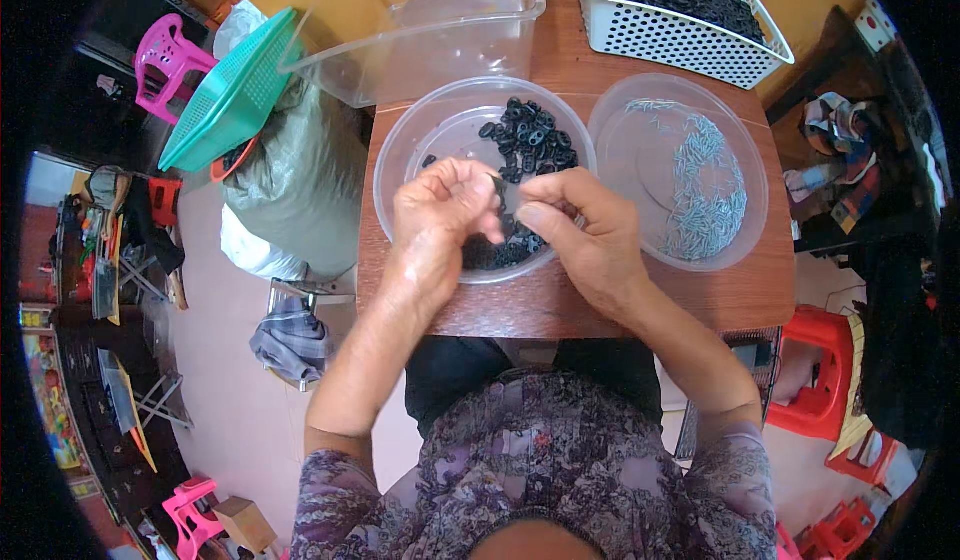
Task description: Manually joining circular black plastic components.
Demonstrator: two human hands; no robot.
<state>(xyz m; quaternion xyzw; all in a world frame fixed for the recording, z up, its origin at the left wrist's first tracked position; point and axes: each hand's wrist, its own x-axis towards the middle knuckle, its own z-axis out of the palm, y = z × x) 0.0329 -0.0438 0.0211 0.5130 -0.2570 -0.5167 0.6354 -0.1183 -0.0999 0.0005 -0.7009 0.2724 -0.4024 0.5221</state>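
Observation:
Both my hands are raised over a round clear tub [392,120] with small black oval plastic pieces [535,138] in it. My left hand [440,205] is closed in a pinch on a small dark piece, which looks like one of those black parts. Close by on its right, my right hand [590,230] has thumb and forefinger pressed together. Whatever sits between those fingertips is too small to make out. Right of this tub stands a second round tub [620,125], holding many thin silvery-blue screw-like pins [708,185].
On the wooden table [460,318], a white perforated basket [660,55] full of black pieces stands at the far right. A clear rectangular bin [430,65] is at the far left. Beyond the left edge are a stuffed sack [300,175] and green baskets [225,95]; a red stool [815,375] stands right.

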